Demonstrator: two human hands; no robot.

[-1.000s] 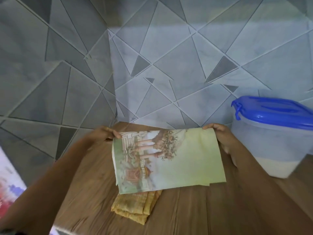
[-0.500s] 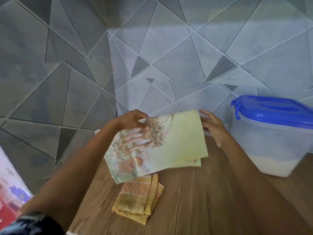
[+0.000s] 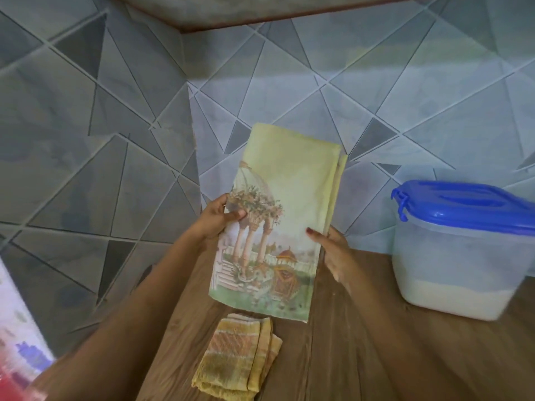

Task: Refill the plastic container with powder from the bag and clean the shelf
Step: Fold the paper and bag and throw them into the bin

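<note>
Grey tiles cut into triangles cover the wall (image 3: 115, 140) on two sides of a corner, and a wooden shelf (image 3: 376, 342) runs along the foot of it.

On my feed I count one plastic container (image 3: 457, 256). It stands on the shelf at the right, against the wall, with its blue lid (image 3: 469, 206) on. Through the cloudy side I see white powder (image 3: 445, 296) filling only the lowest part.

Left of the container, and apart from it, both hands hold one folded printed sheet (image 3: 278, 221) up in front of the corner. It stands upright with its long side vertical, pale yellow at the top, with columns, flowers and a small pavilion printed lower down. Its bottom edge hangs just above the shelf.

The left hand (image 3: 220, 218) pinches the sheet's left edge about halfway up, thumb on the front and fingers curled behind. The right hand (image 3: 333, 250) grips the right edge a little lower, with its thumb tip laid on the printed face; the other fingers are hidden behind the sheet. Both forearms reach in from the bottom of the frame.

One folded yellow cloth (image 3: 240, 363) lies flat on the shelf just below the sheet. One white package (image 3: 20, 328) with red and blue print shows blurred at the lower left. The underside of another shelf (image 3: 260, 13) crosses the top.
</note>
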